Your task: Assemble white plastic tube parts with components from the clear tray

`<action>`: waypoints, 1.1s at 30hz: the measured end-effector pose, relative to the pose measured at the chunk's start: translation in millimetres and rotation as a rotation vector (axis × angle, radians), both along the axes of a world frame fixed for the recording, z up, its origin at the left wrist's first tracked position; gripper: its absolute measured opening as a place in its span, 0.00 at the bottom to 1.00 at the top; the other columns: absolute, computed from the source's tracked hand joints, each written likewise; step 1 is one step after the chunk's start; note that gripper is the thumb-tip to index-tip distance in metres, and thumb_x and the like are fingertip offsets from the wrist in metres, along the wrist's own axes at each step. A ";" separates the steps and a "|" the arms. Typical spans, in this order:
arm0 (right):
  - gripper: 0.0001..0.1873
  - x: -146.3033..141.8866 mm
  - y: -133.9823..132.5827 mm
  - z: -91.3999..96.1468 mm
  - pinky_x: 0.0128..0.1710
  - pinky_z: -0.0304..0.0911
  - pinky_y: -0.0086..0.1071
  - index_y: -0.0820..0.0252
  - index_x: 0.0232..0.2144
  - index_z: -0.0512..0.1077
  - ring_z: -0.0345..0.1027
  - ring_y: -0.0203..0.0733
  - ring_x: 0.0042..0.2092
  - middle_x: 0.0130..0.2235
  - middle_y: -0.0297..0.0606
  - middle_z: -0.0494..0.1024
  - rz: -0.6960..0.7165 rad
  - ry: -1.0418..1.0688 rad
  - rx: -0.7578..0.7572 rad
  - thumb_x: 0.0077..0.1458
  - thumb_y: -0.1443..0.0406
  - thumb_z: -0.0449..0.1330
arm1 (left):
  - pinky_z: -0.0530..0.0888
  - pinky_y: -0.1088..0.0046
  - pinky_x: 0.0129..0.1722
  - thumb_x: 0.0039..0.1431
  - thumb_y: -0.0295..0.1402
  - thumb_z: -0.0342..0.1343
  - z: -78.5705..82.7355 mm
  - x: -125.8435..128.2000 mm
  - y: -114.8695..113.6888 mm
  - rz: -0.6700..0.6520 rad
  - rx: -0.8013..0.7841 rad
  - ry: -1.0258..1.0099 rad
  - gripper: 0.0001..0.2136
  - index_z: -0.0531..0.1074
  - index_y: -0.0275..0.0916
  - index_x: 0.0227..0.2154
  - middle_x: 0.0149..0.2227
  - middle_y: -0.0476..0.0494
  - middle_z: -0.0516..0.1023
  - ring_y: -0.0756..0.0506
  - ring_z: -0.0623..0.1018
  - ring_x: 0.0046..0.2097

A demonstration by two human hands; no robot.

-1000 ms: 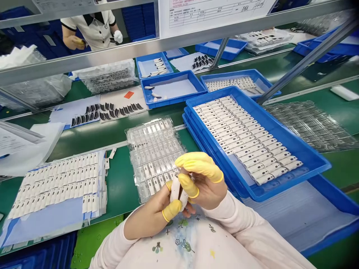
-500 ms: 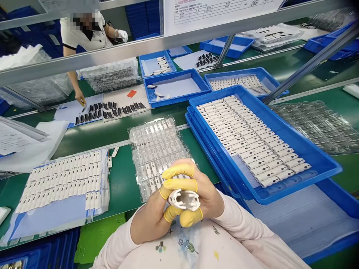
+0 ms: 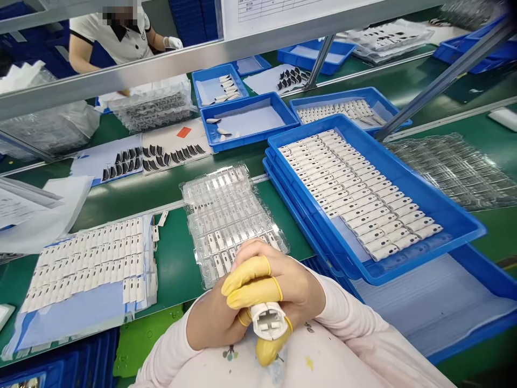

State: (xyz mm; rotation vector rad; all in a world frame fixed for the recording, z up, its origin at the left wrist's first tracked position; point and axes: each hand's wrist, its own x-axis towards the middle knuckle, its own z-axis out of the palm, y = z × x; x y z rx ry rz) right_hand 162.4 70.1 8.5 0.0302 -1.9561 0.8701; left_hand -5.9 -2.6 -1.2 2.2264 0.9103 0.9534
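Close to my chest, a white hollow plastic housing (image 3: 270, 323) points its open end toward me, with small ribs showing inside. My right hand (image 3: 297, 285) is wrapped round it, two fingers in yellow finger cots over the top and the thumb underneath. From the other side, my left hand (image 3: 214, 312) closes on the same housing; most of its fingers are hidden behind the right ones. Just beyond the hands lies a clear plastic blister tray (image 3: 220, 215) with white parts in some of its pockets.
To the left, rows of white parts (image 3: 89, 258) lie on blue-white sheets. A stack of blue trays (image 3: 456, 226) filled with white housings stands at the right. Curved black pieces (image 3: 133, 159) lie across the bench, near a co-worker (image 3: 117, 40). A metal rail (image 3: 161, 64) crosses above.
Both hands have tilted the housing so its open end faces me more squarely and sits slightly lower. The co-worker's hand has drawn back from the black pieces.
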 end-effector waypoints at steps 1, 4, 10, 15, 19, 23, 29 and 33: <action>0.31 0.1 0.3 0.7 0.51 0.67 0.39 0.61 0.49 0.71 0.72 0.44 0.49 0.42 0.46 0.81 -0.003 0.002 0.009 0.54 0.45 0.66 | 0.75 0.71 0.26 0.69 0.33 0.43 -0.8 -0.7 -0.4 -0.006 -0.010 0.012 0.09 0.67 0.47 0.44 0.38 0.45 0.80 0.48 0.76 0.28; 0.31 0.4 0.8 2.1 0.51 0.68 0.39 0.60 0.48 0.72 0.72 0.43 0.48 0.42 0.44 0.82 -0.020 -0.006 0.026 0.53 0.44 0.65 | 0.77 0.69 0.29 0.67 0.32 0.44 -2.4 -2.0 -1.8 -0.020 -0.040 0.043 0.10 0.68 0.48 0.46 0.38 0.45 0.80 0.46 0.78 0.31; 0.29 3.2 0.8 2.0 0.51 0.69 0.38 0.60 0.50 0.70 0.73 0.43 0.48 0.43 0.45 0.82 -0.027 -0.030 0.052 0.55 0.47 0.66 | 0.78 0.69 0.30 0.68 0.32 0.43 2.4 3.1 0.2 0.039 0.053 -0.008 0.06 0.65 0.47 0.39 0.34 0.47 0.79 0.46 0.78 0.31; 0.33 5.7 1.7 -1.3 0.52 0.69 0.40 0.59 0.54 0.68 0.74 0.44 0.48 0.45 0.47 0.81 -0.023 -0.073 0.063 0.54 0.46 0.66 | 0.74 0.71 0.26 0.69 0.32 0.42 5.1 7.7 2.5 0.081 0.081 -0.065 0.05 0.61 0.46 0.38 0.29 0.50 0.75 0.47 0.77 0.29; 0.34 5.8 1.8 -2.5 0.53 0.68 0.39 0.62 0.54 0.68 0.73 0.44 0.49 0.45 0.48 0.81 -0.010 -0.054 0.051 0.54 0.45 0.66 | 0.73 0.72 0.26 0.69 0.33 0.43 -0.7 7.0 2.2 0.072 0.100 -0.080 0.03 0.62 0.45 0.39 0.29 0.50 0.75 0.48 0.76 0.29; 0.31 6.9 1.2 -1.9 0.52 0.68 0.41 0.60 0.53 0.69 0.72 0.45 0.49 0.45 0.46 0.81 -0.034 -0.051 0.018 0.57 0.45 0.62 | 0.73 0.70 0.27 0.67 0.32 0.46 -7.6 4.3 0.0 0.066 0.082 -0.107 0.04 0.63 0.46 0.42 0.30 0.49 0.75 0.46 0.77 0.30; 0.21 12.8 -3.3 2.9 0.54 0.67 0.46 0.59 0.54 0.70 0.69 0.45 0.52 0.49 0.47 0.80 -0.027 -0.149 -0.070 0.69 0.58 0.44 | 0.75 0.67 0.33 0.68 0.31 0.44 -7.8 5.0 -0.2 0.065 0.048 -0.131 0.06 0.65 0.46 0.43 0.30 0.47 0.74 0.43 0.79 0.38; 0.24 12.8 -3.8 3.6 0.55 0.66 0.47 0.60 0.50 0.74 0.68 0.47 0.53 0.48 0.46 0.80 -0.023 -0.166 -0.115 0.70 0.56 0.42 | 0.74 0.67 0.36 0.70 0.32 0.42 -6.4 7.3 2.5 0.040 0.034 -0.132 0.07 0.65 0.45 0.43 0.30 0.48 0.72 0.43 0.78 0.39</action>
